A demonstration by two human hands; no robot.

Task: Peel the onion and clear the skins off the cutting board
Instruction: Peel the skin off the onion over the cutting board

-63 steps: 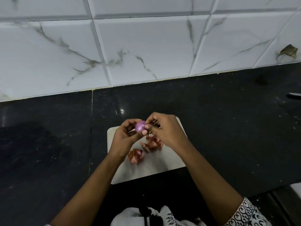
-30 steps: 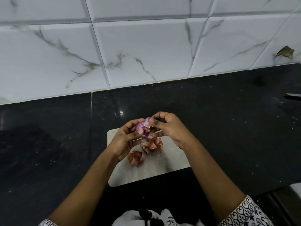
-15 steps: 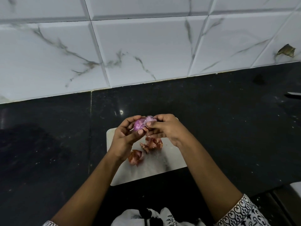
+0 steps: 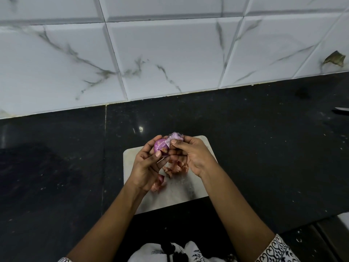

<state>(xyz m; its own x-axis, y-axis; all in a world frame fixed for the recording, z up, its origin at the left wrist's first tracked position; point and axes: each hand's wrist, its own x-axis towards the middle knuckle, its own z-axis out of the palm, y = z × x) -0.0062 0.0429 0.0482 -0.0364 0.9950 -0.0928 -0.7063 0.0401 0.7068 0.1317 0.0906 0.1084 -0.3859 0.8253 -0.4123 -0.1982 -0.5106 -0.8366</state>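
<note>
The left hand [image 4: 149, 163] is wrapped round the onion [image 4: 160, 146]. Its fingers curl behind the bulb and the thumb presses across the front, so the purple bulb sits snug in the grip, held up above the far end of the cutting board [image 4: 130, 161]. The right hand [image 4: 192, 156] is close against it. Thumb and forefinger are pressed together on a pale flap of skin [image 4: 176, 137], which lifts off the top of the onion (where it joins the bulb is hard to see from here). The rest of that hand's fingers are curled in underneath, close to the left hand's thumb.

Below the hands, loose skins [image 4: 177, 168] lie in reddish-brown curls on the pale board. One clump is under the right palm, and another bit lies nearer the left wrist.

The board lies on a black counter [image 4: 264, 148] that is speckled and a little dusty. The counter runs back to a tiled wall [image 4: 170, 53] of white marble-look tiles with grey veins. A brownish scrap [image 4: 334, 58] clings to the wall far off to the right. A patterned black-and-white sleeve [image 4: 273, 250] shows on the right forearm.
</note>
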